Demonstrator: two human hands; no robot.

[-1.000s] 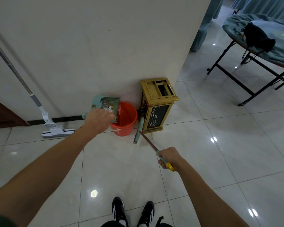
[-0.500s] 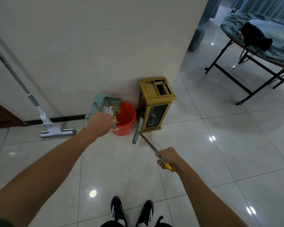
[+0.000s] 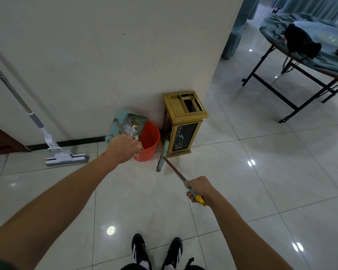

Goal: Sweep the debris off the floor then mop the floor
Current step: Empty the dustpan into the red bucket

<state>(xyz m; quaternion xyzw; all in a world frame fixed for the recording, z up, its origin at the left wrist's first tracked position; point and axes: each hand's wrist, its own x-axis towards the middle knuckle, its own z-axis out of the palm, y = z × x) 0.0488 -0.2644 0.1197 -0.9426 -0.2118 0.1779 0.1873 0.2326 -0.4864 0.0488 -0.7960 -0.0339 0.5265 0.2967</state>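
Left hand [image 3: 124,148] is gripping the debris-laden dustpan [image 3: 128,123], apparently over the orange bucket [image 3: 149,142]; right hand [image 3: 200,189] is clasping the broom [image 3: 173,168] handle.

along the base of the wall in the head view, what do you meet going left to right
mop → dustpan → orange bucket → broom head → gold bin → table
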